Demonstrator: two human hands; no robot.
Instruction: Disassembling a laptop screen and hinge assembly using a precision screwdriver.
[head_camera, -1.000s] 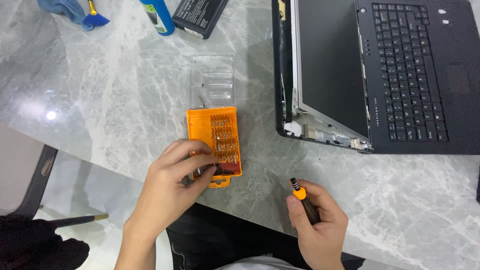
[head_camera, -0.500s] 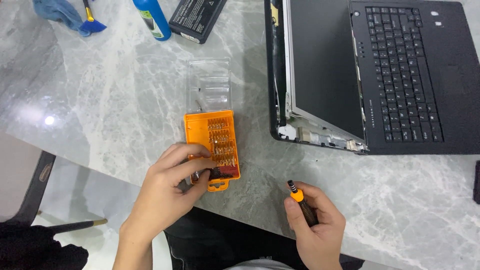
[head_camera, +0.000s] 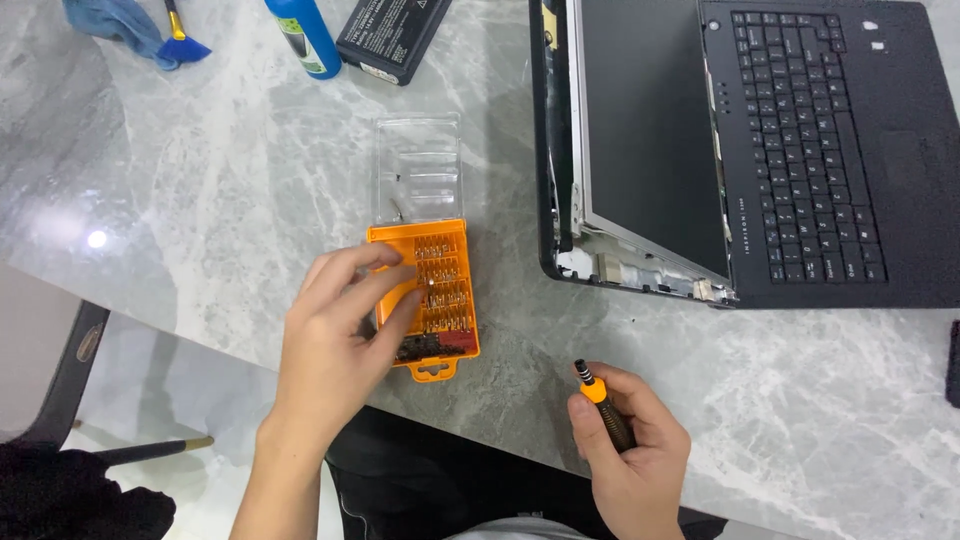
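Nearest the viewer, a screwdriver handle (head_camera: 605, 405), black with an orange collar, is gripped in the right hand (head_camera: 630, 455), the fingers clenched round its shaft and its empty tip left pointing up and away past the thumb. To the other side, the left hand (head_camera: 335, 335) is laid over the near-left part of an orange bit case (head_camera: 440, 290); its fingers (head_camera: 400, 310) are curled loosely onto the rows of small metal bits, and whether a bit is already pinched cannot be told. The case lies flat on the grey marbled table (head_camera: 200, 200), close to the near edge, just beyond the fingertips. The bits are judged to be light, hard, smooth and easily dropped, so each is best taken by its upper end between thumb and forefinger and drawn straight out; the case itself is thin plastic and likely to slide unless steadied. Beyond the fingers the clear lid (head_camera: 418, 165) is folded back flat. Further right, well apart, an open black laptop (head_camera: 800, 150) is seen with its screen bezel removed. Farthest off lie a black battery pack (head_camera: 392, 35), a blue bottle (head_camera: 303, 35) and a blue cloth with brush (head_camera: 135, 25).
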